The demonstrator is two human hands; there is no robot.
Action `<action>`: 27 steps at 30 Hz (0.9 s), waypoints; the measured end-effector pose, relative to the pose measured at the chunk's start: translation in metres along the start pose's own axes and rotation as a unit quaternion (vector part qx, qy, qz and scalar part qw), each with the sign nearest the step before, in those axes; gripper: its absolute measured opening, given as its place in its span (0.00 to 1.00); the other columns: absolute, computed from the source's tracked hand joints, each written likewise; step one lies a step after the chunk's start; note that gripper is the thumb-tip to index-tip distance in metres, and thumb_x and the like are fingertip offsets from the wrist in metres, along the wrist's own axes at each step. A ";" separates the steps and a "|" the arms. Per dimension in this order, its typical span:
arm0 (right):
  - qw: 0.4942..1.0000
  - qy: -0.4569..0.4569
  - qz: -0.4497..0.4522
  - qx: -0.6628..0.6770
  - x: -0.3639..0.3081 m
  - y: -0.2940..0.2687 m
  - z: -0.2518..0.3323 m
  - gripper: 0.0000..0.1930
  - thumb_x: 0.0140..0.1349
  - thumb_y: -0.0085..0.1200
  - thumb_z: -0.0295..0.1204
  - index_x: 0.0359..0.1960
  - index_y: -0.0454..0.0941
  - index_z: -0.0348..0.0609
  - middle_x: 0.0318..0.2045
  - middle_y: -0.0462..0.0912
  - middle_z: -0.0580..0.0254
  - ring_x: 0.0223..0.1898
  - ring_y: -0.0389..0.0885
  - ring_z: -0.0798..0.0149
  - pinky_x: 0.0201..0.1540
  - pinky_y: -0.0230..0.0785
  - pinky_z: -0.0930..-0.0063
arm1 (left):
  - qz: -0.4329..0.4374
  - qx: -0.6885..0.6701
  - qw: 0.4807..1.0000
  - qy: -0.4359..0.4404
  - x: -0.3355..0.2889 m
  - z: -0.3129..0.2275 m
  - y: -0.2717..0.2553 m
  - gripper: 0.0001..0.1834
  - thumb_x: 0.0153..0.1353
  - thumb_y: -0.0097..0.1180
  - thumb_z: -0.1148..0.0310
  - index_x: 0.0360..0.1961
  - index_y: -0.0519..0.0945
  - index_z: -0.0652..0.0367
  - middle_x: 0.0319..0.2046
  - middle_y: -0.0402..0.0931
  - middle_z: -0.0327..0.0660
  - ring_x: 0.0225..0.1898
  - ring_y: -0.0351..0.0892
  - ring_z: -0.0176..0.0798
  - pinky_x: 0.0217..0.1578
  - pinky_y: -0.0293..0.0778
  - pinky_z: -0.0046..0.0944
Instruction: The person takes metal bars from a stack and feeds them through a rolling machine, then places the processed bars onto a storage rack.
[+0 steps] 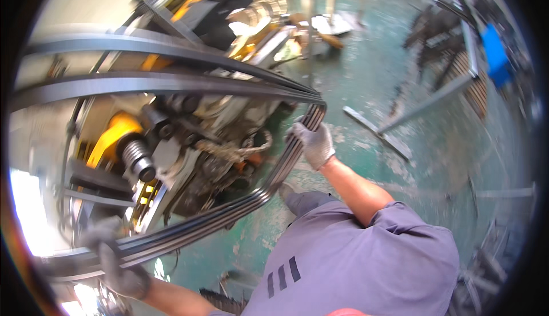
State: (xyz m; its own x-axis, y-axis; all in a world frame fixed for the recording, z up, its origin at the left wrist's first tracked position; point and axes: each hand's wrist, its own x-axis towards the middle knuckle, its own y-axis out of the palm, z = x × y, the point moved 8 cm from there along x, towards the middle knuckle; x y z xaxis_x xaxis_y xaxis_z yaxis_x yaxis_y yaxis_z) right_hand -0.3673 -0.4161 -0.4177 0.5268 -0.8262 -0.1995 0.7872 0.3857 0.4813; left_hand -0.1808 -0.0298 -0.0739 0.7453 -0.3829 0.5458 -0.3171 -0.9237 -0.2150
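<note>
A bundle of several dark metal bars [284, 166], bent into a wide U shape, stretches across the left half of the view. At its bent end, my right hand [315, 145], in a pale work glove, is closed around the bars. My left hand [121, 265], in a grey glove and smeared by motion, grips the nearer long side at the lower left. The farther long sides spread apart toward the upper left, and their far ends reach the rim of the picture.
Machinery with a yellow part [117, 134] and a coiled spring [137, 154] lies beyond and below the bars. A metal stand [429, 104] is on the green floor [366, 179] at the right, near a blue box [495, 56]. Metal frames fill the lower right.
</note>
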 end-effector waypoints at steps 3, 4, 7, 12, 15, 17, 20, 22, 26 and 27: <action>0.985 -0.086 -0.123 -0.089 -0.026 -0.144 0.077 0.05 0.75 0.58 0.25 0.45 0.78 0.37 0.31 0.85 0.62 0.32 0.86 0.65 0.39 0.83 0.68 | -0.065 -0.137 0.984 -0.098 -0.061 0.063 0.060 0.12 0.67 0.55 0.64 0.43 0.77 0.64 0.39 0.78 0.51 0.47 0.80 0.48 0.60 0.72 0.49; 0.973 -0.107 -0.161 -0.127 -0.034 -0.181 0.110 0.04 0.75 0.58 0.25 0.46 0.78 0.38 0.31 0.84 0.64 0.31 0.85 0.66 0.38 0.83 0.69 | -0.083 -0.198 0.964 -0.158 -0.088 0.090 0.083 0.10 0.65 0.55 0.69 0.43 0.77 0.64 0.38 0.79 0.50 0.45 0.82 0.50 0.57 0.75 0.50; 0.889 -0.257 -0.301 -0.230 -0.074 -0.286 0.231 0.08 0.75 0.59 0.31 0.44 0.80 0.39 0.28 0.83 0.67 0.29 0.81 0.70 0.34 0.76 0.73 | -0.025 -0.362 0.868 -0.340 -0.170 0.114 0.215 0.14 0.59 0.53 0.78 0.48 0.77 0.63 0.39 0.81 0.52 0.45 0.83 0.53 0.56 0.79 0.52; 0.754 -0.301 -0.411 -0.415 -0.097 -0.420 0.397 0.11 0.72 0.63 0.36 0.44 0.84 0.41 0.27 0.85 0.61 0.29 0.81 0.68 0.37 0.74 0.66 | 0.161 -0.533 0.676 -0.482 -0.285 0.110 0.381 0.27 0.57 0.60 0.75 0.61 0.77 0.62 0.58 0.80 0.54 0.63 0.77 0.58 0.71 0.68 0.57; 0.684 -0.309 -0.418 -0.511 -0.075 -0.476 0.483 0.09 0.74 0.62 0.34 0.41 0.82 0.40 0.26 0.81 0.70 0.26 0.75 0.75 0.30 0.67 0.72 | 0.219 -0.542 0.595 -0.551 -0.320 0.093 0.475 0.25 0.60 0.59 0.74 0.61 0.78 0.65 0.58 0.81 0.55 0.62 0.79 0.59 0.68 0.72 0.59; 0.634 -0.310 -0.426 -0.566 -0.041 -0.522 0.534 0.12 0.73 0.60 0.37 0.46 0.82 0.41 0.28 0.84 0.59 0.29 0.80 0.64 0.35 0.71 0.64 | 0.257 -0.521 0.580 -0.571 -0.336 0.094 0.533 0.23 0.64 0.57 0.74 0.60 0.78 0.68 0.57 0.82 0.55 0.58 0.83 0.59 0.65 0.75 0.61; 0.558 -0.233 -0.460 -0.650 0.029 -0.612 0.585 0.16 0.74 0.57 0.42 0.52 0.81 0.43 0.38 0.88 0.43 0.41 0.87 0.45 0.45 0.75 0.50 | 0.305 -0.471 0.580 -0.591 -0.360 0.098 0.620 0.24 0.66 0.54 0.75 0.62 0.74 0.72 0.55 0.81 0.60 0.53 0.84 0.61 0.58 0.79 0.57; 0.550 -0.096 -0.472 -0.682 0.082 -0.662 0.586 0.20 0.74 0.55 0.46 0.57 0.79 0.45 0.52 0.85 0.34 0.58 0.82 0.33 0.58 0.74 0.41 | 0.313 -0.420 0.630 -0.574 -0.358 0.072 0.656 0.23 0.65 0.55 0.79 0.61 0.73 0.74 0.53 0.81 0.63 0.51 0.86 0.59 0.55 0.82 0.55; 0.591 -0.081 -0.551 -0.584 0.172 -0.776 0.597 0.35 0.76 0.29 0.57 0.51 0.85 0.44 0.56 0.83 0.34 0.62 0.80 0.33 0.64 0.72 0.41 | 0.347 -0.313 0.739 -0.485 -0.334 0.046 0.705 0.21 0.64 0.58 0.81 0.58 0.76 0.73 0.48 0.85 0.55 0.49 0.88 0.49 0.53 0.85 0.46; 0.553 -0.072 -0.514 -0.652 0.190 -0.771 0.611 0.35 0.76 0.28 0.56 0.50 0.87 0.44 0.58 0.82 0.33 0.64 0.79 0.34 0.66 0.69 0.41 | 0.339 -0.266 0.770 -0.470 -0.320 0.035 0.708 0.20 0.65 0.58 0.80 0.58 0.77 0.72 0.47 0.86 0.52 0.48 0.87 0.46 0.53 0.84 0.44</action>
State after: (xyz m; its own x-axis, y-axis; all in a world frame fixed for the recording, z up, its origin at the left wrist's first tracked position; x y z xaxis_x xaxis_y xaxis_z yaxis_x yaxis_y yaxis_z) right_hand -1.0702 -1.1213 -0.3049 -0.3710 -0.8720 0.3192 0.2589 -0.4272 -0.8663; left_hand -0.6233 -0.5616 -0.4293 0.3177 -0.8463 -0.4277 -0.8299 -0.4663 0.3063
